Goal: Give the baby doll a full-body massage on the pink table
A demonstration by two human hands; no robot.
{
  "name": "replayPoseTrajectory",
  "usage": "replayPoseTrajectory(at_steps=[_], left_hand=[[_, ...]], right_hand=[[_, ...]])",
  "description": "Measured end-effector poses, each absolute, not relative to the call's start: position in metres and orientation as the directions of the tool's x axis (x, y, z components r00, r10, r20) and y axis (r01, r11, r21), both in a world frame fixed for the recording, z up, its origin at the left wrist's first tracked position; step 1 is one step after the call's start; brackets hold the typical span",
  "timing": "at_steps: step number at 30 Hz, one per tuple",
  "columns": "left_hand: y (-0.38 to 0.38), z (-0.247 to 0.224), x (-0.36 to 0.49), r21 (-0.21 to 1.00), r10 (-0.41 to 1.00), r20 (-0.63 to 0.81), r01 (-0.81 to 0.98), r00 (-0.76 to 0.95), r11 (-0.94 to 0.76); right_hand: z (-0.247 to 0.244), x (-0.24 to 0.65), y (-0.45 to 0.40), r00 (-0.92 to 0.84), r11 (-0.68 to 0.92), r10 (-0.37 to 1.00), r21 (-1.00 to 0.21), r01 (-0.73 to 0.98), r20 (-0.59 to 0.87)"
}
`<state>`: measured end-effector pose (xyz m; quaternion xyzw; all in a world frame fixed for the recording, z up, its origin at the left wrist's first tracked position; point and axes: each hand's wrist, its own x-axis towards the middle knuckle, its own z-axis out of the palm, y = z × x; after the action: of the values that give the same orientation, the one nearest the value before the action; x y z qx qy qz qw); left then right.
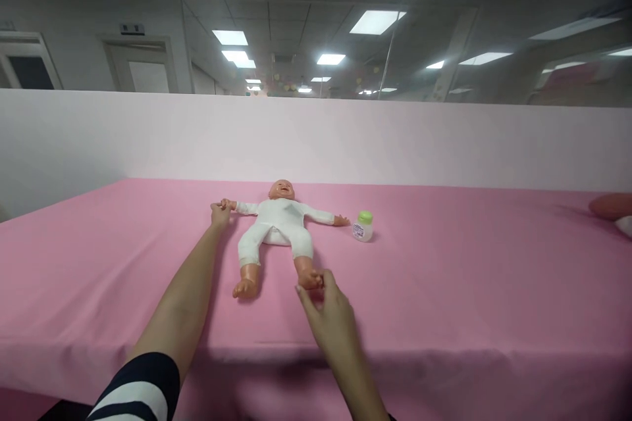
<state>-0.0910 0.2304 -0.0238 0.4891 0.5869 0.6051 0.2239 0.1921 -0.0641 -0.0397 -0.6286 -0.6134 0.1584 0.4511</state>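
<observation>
A baby doll in a white suit lies on its back on the pink cloth, its head toward the far side and its arms spread. My left hand reaches far forward, with its fingers closed on the doll's hand at the left. Near the front, my right hand has its thumb and fingers around the toes of the doll's foot on the right. A small clear jar with a green lid stands just right of the doll's other hand.
The pink cloth covers a wide table with its front edge near me. A low white wall runs along the back, with glass above it. Part of an orange-brown object shows at the far right edge.
</observation>
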Motion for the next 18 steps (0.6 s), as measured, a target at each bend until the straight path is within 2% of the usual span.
replayPoseTrajectory(at_steps=[4, 7, 10, 12, 13, 15, 18], left_hand=[[0.239, -0.008, -0.054, 0.915, 0.815, 0.402, 0.211, -0.418, -0.343], [0.234, 0.005, -0.021, 0.855, 0.789, 0.519, 0.195, -0.330, -0.480], [0.220, 0.009, -0.001, 0.725, 0.753, 0.658, 0.275, -0.002, -0.632], [0.212, 0.008, 0.004, 0.617, 0.701, 0.675, 0.345, 0.228, -0.707], [0.210, 0.008, 0.005, 0.587, 0.687, 0.673, 0.368, 0.275, -0.721], [0.209, 0.007, 0.003, 0.605, 0.695, 0.683, 0.361, 0.222, -0.710], [0.218, 0.008, -0.006, 0.769, 0.774, 0.628, 0.214, -0.077, -0.603]], right_hand=[[-0.011, 0.205, -0.053, 0.172, 0.327, 0.870, -0.802, 0.500, 0.462], [0.021, 0.203, -0.024, 0.031, 0.386, 0.879, -0.748, 0.540, 0.476], [0.045, 0.195, 0.015, -0.130, 0.426, 0.876, -0.621, 0.658, 0.464], [0.054, 0.191, 0.036, -0.176, 0.439, 0.872, -0.572, 0.693, 0.457], [0.057, 0.191, 0.042, -0.185, 0.443, 0.870, -0.560, 0.700, 0.458], [0.061, 0.195, 0.041, -0.189, 0.448, 0.866, -0.551, 0.704, 0.463], [0.060, 0.212, 0.007, -0.204, 0.441, 0.877, -0.559, 0.702, 0.436]])
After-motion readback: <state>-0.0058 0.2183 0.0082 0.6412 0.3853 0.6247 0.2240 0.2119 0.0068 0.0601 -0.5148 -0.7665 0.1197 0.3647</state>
